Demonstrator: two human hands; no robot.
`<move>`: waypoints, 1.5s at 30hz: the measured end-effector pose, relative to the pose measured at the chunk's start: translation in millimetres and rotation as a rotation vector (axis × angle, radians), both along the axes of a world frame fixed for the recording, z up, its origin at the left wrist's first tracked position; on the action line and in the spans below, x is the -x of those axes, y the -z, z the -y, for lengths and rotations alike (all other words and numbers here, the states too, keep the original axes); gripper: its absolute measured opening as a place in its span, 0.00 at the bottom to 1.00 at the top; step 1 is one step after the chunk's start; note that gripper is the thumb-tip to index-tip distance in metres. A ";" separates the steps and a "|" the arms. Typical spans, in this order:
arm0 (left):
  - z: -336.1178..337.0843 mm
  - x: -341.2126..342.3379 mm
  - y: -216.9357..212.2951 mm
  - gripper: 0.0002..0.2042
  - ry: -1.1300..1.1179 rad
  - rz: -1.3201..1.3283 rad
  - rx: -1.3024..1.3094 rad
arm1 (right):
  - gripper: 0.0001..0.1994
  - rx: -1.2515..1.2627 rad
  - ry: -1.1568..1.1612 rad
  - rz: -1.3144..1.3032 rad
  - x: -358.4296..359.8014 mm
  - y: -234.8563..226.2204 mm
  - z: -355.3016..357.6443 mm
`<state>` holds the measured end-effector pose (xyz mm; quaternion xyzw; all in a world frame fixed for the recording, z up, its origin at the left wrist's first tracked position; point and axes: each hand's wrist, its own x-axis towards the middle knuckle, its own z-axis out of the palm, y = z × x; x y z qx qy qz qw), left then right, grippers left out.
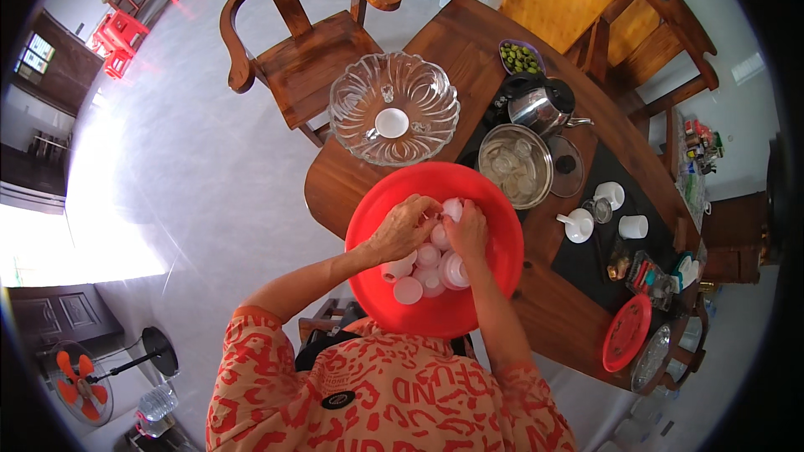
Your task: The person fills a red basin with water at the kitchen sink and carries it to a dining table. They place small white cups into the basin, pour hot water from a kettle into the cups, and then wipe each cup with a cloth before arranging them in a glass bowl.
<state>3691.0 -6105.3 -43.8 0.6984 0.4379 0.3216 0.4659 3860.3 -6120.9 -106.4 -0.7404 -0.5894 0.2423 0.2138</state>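
A wide red basin [374, 208] stands at the table's near edge, in front of my body. Both hands are inside it, over several small white teacups [428, 255] heaped in water or against its bottom; I cannot tell which. One small white teacup [453, 208] is lifted near the far side. My right hand [471, 230] is closed around it. My left hand [404, 228] touches its left side with bent, pinched fingers. Beside the right wrist lies a larger white lidded-looking piece [455, 272], partly covered by the arm.
Beyond the basin stands a scalloped glass bowl [356, 109] holding one white cup [392, 123]. To the right are a steel pot [544, 176] of small glass cups, a kettle [540, 109], white teaware [578, 225] and a red tray [627, 333]. A wooden armchair [310, 50] stands beyond the table.
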 end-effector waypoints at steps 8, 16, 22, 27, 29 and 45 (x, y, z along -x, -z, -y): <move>6.6 -16.3 24.3 0.17 -0.076 0.155 0.531 | 0.17 -0.347 -0.266 0.092 -28.1 -14.5 22.0; 14.1 -26.0 22.9 0.27 0.060 0.287 0.651 | 0.18 -0.597 -0.477 0.034 -0.3 -76.9 34.0; 20.8 -23.1 15.0 0.24 0.060 0.714 0.787 | 0.19 -0.188 -0.242 -0.942 -6.0 -101.9 40.8; 22.6 -21.3 2.4 0.25 0.223 0.936 1.049 | 0.23 -0.293 -0.410 -0.785 -14.8 -109.1 32.6; 27.0 -26.9 -15.8 0.27 0.034 0.880 1.049 | 0.24 -0.430 -0.553 -0.366 -10.9 -106.7 33.5; 40.0 -20.9 9.2 0.21 -0.099 0.477 0.408 | 0.21 -0.421 -0.560 -0.464 -0.3 -90.7 37.6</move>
